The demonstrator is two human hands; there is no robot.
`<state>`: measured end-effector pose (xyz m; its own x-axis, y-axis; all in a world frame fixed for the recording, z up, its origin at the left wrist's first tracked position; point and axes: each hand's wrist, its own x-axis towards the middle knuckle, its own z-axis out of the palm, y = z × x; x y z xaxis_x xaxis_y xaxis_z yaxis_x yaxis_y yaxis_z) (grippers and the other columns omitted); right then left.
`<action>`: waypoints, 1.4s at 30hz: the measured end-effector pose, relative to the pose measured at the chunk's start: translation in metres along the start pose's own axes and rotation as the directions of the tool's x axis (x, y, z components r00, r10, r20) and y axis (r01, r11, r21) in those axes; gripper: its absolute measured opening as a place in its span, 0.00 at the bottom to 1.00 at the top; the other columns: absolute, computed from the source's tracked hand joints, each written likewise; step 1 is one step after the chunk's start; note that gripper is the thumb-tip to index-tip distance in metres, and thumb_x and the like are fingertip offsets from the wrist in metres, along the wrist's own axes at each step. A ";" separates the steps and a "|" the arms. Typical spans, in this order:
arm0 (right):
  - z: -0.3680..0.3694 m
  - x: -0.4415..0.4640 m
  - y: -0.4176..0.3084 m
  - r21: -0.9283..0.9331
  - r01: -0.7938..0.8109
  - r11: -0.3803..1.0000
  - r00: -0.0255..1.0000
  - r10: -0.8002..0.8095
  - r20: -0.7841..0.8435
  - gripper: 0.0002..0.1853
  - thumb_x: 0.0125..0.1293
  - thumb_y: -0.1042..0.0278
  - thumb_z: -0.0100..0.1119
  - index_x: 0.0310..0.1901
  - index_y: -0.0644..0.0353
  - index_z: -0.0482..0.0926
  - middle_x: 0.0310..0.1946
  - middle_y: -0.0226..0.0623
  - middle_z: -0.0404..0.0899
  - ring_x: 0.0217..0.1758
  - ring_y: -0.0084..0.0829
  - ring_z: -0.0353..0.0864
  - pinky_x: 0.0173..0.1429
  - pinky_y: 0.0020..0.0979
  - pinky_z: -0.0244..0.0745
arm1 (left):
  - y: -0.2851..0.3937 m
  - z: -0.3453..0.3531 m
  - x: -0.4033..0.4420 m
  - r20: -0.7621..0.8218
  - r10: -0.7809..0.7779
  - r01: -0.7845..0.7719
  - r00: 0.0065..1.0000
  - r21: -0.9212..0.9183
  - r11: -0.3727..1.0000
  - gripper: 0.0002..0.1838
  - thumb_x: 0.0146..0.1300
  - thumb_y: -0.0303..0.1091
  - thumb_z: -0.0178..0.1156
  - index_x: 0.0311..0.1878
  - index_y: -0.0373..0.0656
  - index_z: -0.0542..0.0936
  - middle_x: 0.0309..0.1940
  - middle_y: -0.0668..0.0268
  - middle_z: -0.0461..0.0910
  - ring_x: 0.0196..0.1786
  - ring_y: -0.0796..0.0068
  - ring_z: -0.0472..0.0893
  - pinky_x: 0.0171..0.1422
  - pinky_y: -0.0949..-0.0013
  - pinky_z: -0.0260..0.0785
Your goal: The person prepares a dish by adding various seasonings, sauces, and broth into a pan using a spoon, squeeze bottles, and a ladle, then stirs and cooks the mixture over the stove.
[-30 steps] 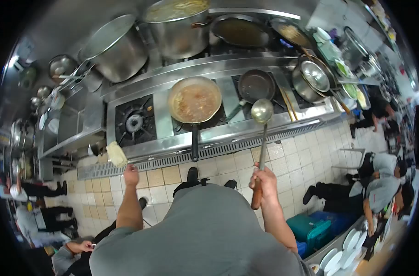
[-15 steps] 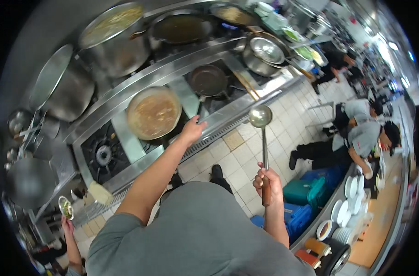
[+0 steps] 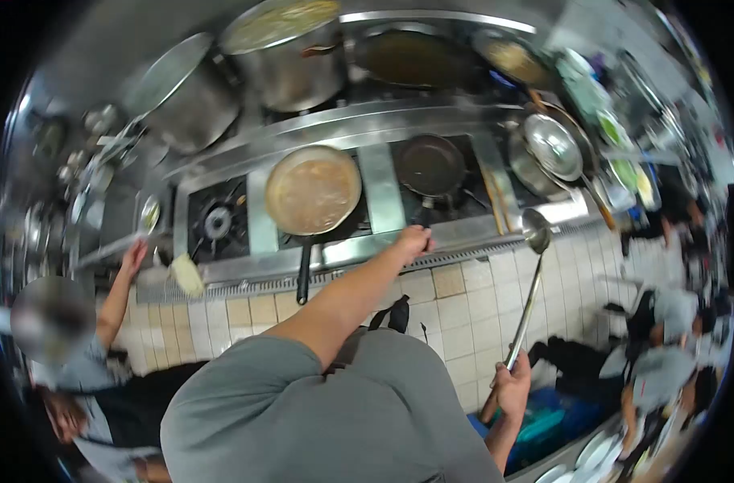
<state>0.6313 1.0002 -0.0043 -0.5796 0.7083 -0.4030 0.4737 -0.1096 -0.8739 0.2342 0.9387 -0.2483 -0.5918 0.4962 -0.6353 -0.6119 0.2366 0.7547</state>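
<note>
My left hand [image 3: 415, 241] is closed at the end of the handle of a small dark frying pan [image 3: 431, 167], which sits on a burner. In my right hand [image 3: 512, 382] is a long-handled metal ladle [image 3: 536, 229], its bowl held out near the stove's front edge. Left of the small pan, a larger pan [image 3: 313, 191] holds brownish liquid with pale pieces, and its black handle points toward me.
Two tall pots [image 3: 191, 101] and wide dark pans stand along the back. A metal strainer [image 3: 554, 146] rests over a pot at right. At left another person's hand [image 3: 133, 258] reaches toward a small dish [image 3: 150, 213]. Co-workers [image 3: 665, 378] bend over a counter at right.
My view has turned toward the stove. My left hand has closed at the small pan's handle. The ladle is held farther right. The other person's dish has been set down at the left.
</note>
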 end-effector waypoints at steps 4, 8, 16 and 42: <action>0.004 0.052 -0.050 0.027 0.138 0.990 0.937 -0.139 0.320 0.29 0.65 0.87 0.52 0.68 0.65 0.65 0.28 0.28 0.72 0.24 0.18 0.71 0.27 0.23 0.70 | -0.022 -0.038 -0.018 0.092 0.129 -0.154 0.987 0.366 0.918 0.21 0.75 0.52 0.58 0.60 0.48 0.79 0.48 0.66 0.81 0.44 0.73 0.81 0.45 0.60 0.75; 0.072 0.100 -0.095 -0.059 0.209 0.976 0.842 -0.149 0.519 0.24 0.66 0.83 0.55 0.64 0.65 0.72 0.33 0.29 0.76 0.24 0.17 0.70 0.27 0.22 0.69 | -0.008 -0.080 -0.128 0.184 -0.055 0.024 0.981 0.166 0.986 0.27 0.75 0.52 0.58 0.70 0.48 0.75 0.55 0.62 0.83 0.52 0.69 0.83 0.55 0.63 0.76; 0.261 0.164 -0.099 -0.299 0.717 0.630 0.608 -0.356 0.709 0.17 0.65 0.72 0.60 0.55 0.66 0.80 0.42 0.48 0.87 0.47 0.42 0.87 0.55 0.42 0.79 | -0.006 -0.220 -0.365 -0.118 0.149 -0.172 0.982 -0.223 0.959 0.26 0.77 0.45 0.56 0.71 0.42 0.74 0.38 0.62 0.85 0.46 0.70 0.87 0.60 0.63 0.80; 0.351 -0.031 -0.129 0.168 -0.182 0.969 0.850 0.069 0.523 0.22 0.68 0.76 0.58 0.63 0.69 0.72 0.25 0.31 0.74 0.19 0.22 0.71 0.24 0.23 0.67 | -0.077 -0.629 -0.346 -0.758 0.382 0.472 0.529 0.637 0.610 0.19 0.67 0.41 0.55 0.44 0.33 0.85 0.42 0.37 0.85 0.47 0.37 0.85 0.54 0.43 0.78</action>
<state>0.3558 0.7477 0.0254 -0.8065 0.2296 -0.5448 0.4529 -0.3524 -0.8190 0.1557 0.2239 -0.1896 -0.9445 -0.2798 -0.1723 -0.3180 0.9105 0.2644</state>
